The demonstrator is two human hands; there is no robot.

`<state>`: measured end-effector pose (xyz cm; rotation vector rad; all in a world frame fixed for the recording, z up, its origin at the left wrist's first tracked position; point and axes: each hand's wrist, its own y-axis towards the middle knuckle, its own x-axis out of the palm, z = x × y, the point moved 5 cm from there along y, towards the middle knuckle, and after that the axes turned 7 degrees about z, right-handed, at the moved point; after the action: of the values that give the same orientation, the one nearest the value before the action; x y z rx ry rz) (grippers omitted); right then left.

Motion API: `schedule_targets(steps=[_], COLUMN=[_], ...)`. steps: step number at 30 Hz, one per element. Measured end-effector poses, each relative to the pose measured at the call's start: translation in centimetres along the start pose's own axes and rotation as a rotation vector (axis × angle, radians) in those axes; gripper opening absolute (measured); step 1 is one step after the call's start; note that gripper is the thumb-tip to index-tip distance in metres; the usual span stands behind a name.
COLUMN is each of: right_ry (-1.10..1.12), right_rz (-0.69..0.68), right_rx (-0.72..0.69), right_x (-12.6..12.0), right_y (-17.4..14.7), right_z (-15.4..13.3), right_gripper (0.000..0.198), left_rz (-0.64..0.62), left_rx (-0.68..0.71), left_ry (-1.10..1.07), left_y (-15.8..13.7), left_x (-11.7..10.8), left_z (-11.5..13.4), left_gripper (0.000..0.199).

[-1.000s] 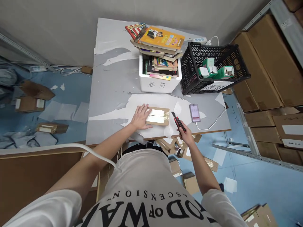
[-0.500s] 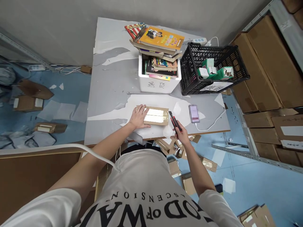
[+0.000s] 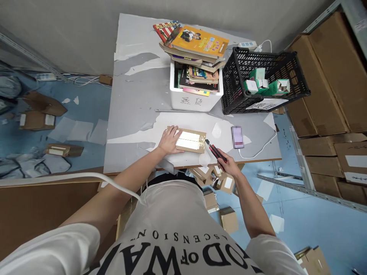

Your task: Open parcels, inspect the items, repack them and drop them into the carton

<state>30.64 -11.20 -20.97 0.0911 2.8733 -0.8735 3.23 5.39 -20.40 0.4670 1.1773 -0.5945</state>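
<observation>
A small cardboard box (image 3: 202,142) with white labels and clear tape lies on the table in front of me. My left hand (image 3: 169,141) holds its left end, fingers over the top and thumb along the near edge. In my right hand (image 3: 228,162) is a red and black utility knife (image 3: 215,151), gripped by its handle. The knife's tip points at the box's right end, close to the taped edge; whether it touches I cannot tell.
Behind the box stand a white bin (image 3: 195,103) heaped with books (image 3: 200,42) and a black crate (image 3: 266,63) holding green boxes (image 3: 278,88). A phone (image 3: 237,136) on a white cable lies to the right. Cartons (image 3: 322,80) fill the right-hand shelving; opened boxes (image 3: 229,219) litter the blue floor.
My right hand has shifted slightly right, and the knife slants more towards the box's right end. My left hand stays on the box. The whole view has shifted a little.
</observation>
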Motion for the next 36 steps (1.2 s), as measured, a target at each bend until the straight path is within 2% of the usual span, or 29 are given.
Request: schedule_targets(steps=[4,13,16,18,20,23,26,29,32,36], right_ry=[-0.030,0.037,0.153,0.238,0.311,0.416,0.519,0.639,0.760,0.782], right_rz=[-0.061,0.002,0.121,0.284,0.435,0.518,0.458,0.406,0.422,0.443], right_rx=[0.033,0.089,0.103,0.077,0.048,0.049,0.088,0.110,0.095,0.021], right_x=[-0.2,1.0,0.8,0.3,0.4,2.7,6.6,9.3,9.5,6.7], right_y=[-0.9,-4.0,-4.8,-4.8,-4.2,-2.4,-0.6,0.6,1.7,4.3], right_z=[0.2,3.0,4.0,4.2,4.0,3.5,2.7,2.0,1.6,0.4], right_gripper=[0.077,0.076,0.079,0.078,0.069,0.053,0.049,0.048,0.047,0.046], left_rz=[-0.002,0.020,0.004,-0.025,-0.051,0.021,0.099,-0.034,-0.091,-0.012], left_rx=[0.010,0.016,0.004,-0.002,-0.020,-0.159,-0.445,-0.708,-0.843,-0.906], left_ry=[-0.016,-0.054,-0.078,-0.113,-0.168,-0.237,-0.350,-0.694,-0.990,-1.160], left_y=[0.0,-0.2,-0.2,-0.1,0.0,0.6,1.1,1.0,0.3,-2.5], left_x=[0.1,0.7,0.6,0.4,-0.1,-1.0,-1.0,0.8,1.4,0.2], left_z=[-0.1,-0.7,-0.6,-0.6,-0.8,-2.9,-6.6,-8.8,-8.6,-6.9], left_gripper=[0.109,0.113,0.117,0.119,0.116,0.090,0.068,0.058,0.050,0.048])
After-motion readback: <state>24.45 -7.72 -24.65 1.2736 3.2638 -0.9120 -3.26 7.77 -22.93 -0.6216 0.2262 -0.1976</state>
